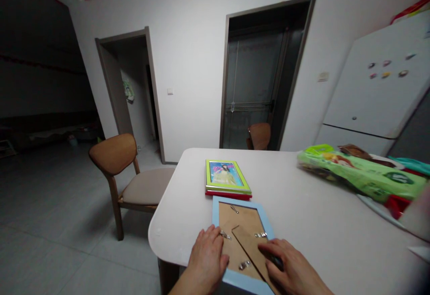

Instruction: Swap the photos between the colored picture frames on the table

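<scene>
A light blue picture frame [242, 281] lies face down at the table's near edge, its brown backing board [247, 228] facing up with several metal turn clips around it. My left hand [206, 257] grips the frame's left border, fingers together near the left clip [225, 235] and thumb over the board. In my right hand [292, 266] is a dark, slim object [277, 262], mostly hidden by the fingers; the index finger reaches close to the right clip [260, 235]. A stand leg [247, 252] shows as a dark angled line on the board.
Beyond it, a lime green picture frame [228, 187] with a photo lies on a red one [228, 194]. Green plastic packaging [359, 169] occupies the right side of the white table [188, 196]. A wooden chair [116, 156] stands left; a white fridge [379, 89] is at the right.
</scene>
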`<state>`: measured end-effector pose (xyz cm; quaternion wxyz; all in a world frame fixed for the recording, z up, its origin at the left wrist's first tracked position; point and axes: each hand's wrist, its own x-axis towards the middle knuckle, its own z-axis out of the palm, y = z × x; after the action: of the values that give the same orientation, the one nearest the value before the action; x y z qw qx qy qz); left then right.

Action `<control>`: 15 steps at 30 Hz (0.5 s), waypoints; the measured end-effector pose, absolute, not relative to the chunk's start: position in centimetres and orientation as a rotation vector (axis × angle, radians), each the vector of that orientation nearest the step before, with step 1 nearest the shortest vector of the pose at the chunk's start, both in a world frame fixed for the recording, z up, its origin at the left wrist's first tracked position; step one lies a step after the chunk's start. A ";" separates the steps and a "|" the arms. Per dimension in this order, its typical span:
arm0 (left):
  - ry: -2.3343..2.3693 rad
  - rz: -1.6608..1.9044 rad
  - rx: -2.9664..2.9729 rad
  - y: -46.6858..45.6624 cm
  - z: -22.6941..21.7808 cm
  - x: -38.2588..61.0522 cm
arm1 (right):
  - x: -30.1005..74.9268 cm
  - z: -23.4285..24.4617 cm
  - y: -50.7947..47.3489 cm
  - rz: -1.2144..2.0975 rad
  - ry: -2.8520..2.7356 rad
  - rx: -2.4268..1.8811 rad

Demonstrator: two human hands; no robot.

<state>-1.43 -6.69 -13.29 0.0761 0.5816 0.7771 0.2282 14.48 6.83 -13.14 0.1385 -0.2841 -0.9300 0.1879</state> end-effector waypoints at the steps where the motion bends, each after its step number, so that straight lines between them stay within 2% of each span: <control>1: 2.333 0.689 1.741 -6.8 -13.4 -1.4 | 14.4 -13.2 6.7 0.535 -2.673 -0.839; 15: 2.160 0.776 1.987 -7.2 -14.7 -1.1 | 13.3 -14.3 8.5 0.416 -2.517 -0.823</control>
<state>-1.08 -7.21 -14.66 0.0526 0.6536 0.7105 0.2553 13.28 8.55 -14.32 0.2285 -0.2988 -0.9142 0.1511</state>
